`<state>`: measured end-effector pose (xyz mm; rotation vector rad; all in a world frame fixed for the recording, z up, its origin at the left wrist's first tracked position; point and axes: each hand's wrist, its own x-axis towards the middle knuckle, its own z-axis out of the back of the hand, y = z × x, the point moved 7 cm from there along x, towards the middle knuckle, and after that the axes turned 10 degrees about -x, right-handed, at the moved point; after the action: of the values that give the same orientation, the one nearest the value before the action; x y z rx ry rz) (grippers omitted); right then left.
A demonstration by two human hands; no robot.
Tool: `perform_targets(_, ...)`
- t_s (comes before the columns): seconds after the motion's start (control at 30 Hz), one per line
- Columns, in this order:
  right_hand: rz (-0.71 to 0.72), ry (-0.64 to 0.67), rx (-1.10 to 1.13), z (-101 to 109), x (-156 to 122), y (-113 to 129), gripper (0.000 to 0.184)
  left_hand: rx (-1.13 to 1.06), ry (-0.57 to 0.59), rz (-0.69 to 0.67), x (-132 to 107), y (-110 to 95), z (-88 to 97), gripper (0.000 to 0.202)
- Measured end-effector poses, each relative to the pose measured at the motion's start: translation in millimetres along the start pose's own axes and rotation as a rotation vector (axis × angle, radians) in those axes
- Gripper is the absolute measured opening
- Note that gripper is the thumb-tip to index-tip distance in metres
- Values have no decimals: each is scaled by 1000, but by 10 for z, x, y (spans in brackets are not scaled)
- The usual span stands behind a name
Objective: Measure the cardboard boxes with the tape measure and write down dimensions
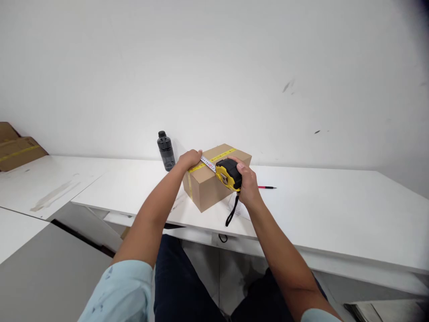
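A cardboard box (214, 190) sealed with yellow tape sits on the white table, turned at an angle to me. My right hand (247, 179) is wrapped round a yellow and black tape measure (228, 173) at the box's near top edge; a black wrist strap (232, 212) dangles from it. The white blade (208, 163) is drawn out a short way across the box top. At the blade's far end my left hand (191, 159) is closed on it, by the box's left top edge. The fingertips there are partly hidden.
A dark water bottle (166, 152) stands by the wall, left of the box. A red and black pen (267, 187) lies on the table (335, 205), right of my hand. Paper lies partly under my right wrist. Brown cardboard (20, 152) rests at the far left.
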<state>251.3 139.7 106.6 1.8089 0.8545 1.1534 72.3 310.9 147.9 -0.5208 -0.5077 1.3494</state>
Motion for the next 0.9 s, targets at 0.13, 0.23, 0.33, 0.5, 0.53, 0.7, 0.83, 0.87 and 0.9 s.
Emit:
perform_targets(0.13, 2, -28, 43, 25, -55, 0, 55, 31, 35, -13, 19, 30, -26, 50)
perform_targets(0.23, 9, -31, 62, 28, -91, 12, 56, 46, 45, -19, 26, 30, -42, 54)
perform_targets(0.33, 33, -9, 41, 21, -115, 39, 56, 45, 51, -37, 18, 4, -65, 54)
perform_targets(0.5, 60, -11, 2, 74, -116, 44, 61, -13, 37, -51, 63, -6, -98, 51)
perform_targets(0.53, 64, -8, -31, 84, -114, 42, 62, -17, 32, -58, 91, 2, -110, 51)
perform_targets(0.7, 115, -3, -177, 77, -137, 69, 62, 19, 28, -122, 227, 46, -181, 52)
perform_targets(0.83, 166, -80, -165, 44, -164, 91, 57, -42, 13, -148, 181, 12, -142, 57)
perform_targets(0.87, 162, -105, -147, 37, -162, 82, 56, -62, -3, -141, 148, -2, -115, 60)
perform_targets(0.9, 146, -124, -136, 25, -158, 69, 57, -77, -19, -130, 110, -15, -88, 64)
